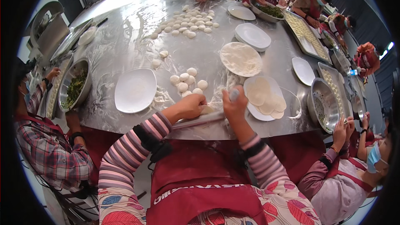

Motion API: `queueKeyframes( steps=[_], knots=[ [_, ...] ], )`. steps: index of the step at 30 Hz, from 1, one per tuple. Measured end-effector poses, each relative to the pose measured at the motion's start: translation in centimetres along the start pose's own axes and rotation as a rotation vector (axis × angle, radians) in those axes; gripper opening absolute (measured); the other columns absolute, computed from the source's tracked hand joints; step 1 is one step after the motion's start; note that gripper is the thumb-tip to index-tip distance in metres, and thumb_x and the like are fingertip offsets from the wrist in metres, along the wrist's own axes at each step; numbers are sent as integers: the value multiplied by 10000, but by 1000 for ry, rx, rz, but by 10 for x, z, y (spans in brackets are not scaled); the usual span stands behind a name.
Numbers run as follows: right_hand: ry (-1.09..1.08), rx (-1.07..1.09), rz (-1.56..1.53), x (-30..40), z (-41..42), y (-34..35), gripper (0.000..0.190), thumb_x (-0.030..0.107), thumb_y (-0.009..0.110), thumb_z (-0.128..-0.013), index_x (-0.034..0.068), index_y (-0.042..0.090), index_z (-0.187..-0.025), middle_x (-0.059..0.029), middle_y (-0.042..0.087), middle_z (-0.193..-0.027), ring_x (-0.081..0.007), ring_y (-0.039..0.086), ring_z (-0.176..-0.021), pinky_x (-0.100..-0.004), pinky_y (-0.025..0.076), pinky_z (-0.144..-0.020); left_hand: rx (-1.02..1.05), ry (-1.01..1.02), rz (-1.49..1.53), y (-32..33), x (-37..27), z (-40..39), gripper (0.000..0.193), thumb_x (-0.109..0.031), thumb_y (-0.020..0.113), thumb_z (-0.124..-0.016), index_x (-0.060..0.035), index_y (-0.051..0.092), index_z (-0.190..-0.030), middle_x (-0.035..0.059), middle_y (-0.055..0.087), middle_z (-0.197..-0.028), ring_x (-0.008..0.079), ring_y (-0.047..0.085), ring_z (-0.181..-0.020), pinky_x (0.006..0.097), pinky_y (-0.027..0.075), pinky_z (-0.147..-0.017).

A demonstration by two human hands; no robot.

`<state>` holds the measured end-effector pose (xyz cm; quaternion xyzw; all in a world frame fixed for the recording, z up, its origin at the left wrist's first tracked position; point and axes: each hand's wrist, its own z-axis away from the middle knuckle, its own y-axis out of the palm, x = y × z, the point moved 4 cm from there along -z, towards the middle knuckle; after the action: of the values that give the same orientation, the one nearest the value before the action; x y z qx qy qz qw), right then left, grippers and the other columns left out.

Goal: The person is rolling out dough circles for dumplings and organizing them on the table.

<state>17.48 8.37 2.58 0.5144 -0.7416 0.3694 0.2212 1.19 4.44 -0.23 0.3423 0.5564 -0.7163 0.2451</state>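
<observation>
My left hand (192,106) pinches the edge of a dough wrapper (207,110), which lies mostly hidden beside the rolling pin. The rolling pin (200,120) lies across the table's near edge, and my right hand (235,103) grips its right end, slightly blurred. Several small dough pieces (184,77) sit just beyond my left hand on the floured steel table (200,59). To the right of my right hand, a white plate (252,112) bears overlapping round wrappers (265,97). Above it stands a plate of flour (241,59).
A white square plate (135,90) lies at left. Filling bowls stand left (88,81) and right (312,100). Stacked plates (253,36) and many dough pieces (190,22) lie farther back. Co-workers stand on both sides and opposite; one person's hands (342,132) are near the right bowl.
</observation>
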Motion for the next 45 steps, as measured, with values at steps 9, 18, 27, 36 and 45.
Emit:
queueKeyframes(
  steps=[9, 18, 27, 36, 45],
  knots=[
    [103, 79, -147, -14, 53, -37, 233, 33, 694, -695, 45, 486, -798, -108, 516, -629, -266, 538, -526, -347, 426, -500, -8, -27, -8, -5, -9, 29, 243, -191, 603, -756, -2, 614, -909, 172, 622, -804, 261, 593, -790, 348, 452, -721],
    [126, 83, -233, -4, 57, -42, 232, 26, 697, -702, 45, 477, -775, -99, 506, -629, -234, 523, -511, -314, 419, -492, -434, -292, -287, -182, 70, 91, 217, -133, 661, -706, -5, 611, -874, 118, 632, -806, 192, 602, -729, 309, 485, -676],
    [166, 83, -253, -11, 61, -41, 227, 42, 701, -713, 54, 484, -778, -76, 483, -597, -198, 499, -496, -295, 400, -478, -550, -140, -483, -96, 69, -9, 185, -152, 631, -705, -10, 598, -819, 183, 591, -829, 339, 578, -844, 393, 462, -759],
    [142, 99, -167, -10, 32, -25, 231, 48, 711, -703, 55, 498, -791, -95, 515, -595, -233, 533, -511, -321, 417, -486, -24, -87, 167, -31, 18, 23, 212, -116, 694, -687, 28, 628, -828, 81, 627, -729, 138, 591, -679, 260, 474, -632],
    [-24, 19, -68, 3, 30, -28, 223, 57, 699, -712, 47, 488, -784, -116, 532, -610, -281, 559, -538, -337, 438, -506, -62, -29, -103, -7, 3, 2, 126, -70, 654, -688, -10, 642, -798, 100, 644, -721, 186, 621, -665, 294, 485, -619]
  ],
)
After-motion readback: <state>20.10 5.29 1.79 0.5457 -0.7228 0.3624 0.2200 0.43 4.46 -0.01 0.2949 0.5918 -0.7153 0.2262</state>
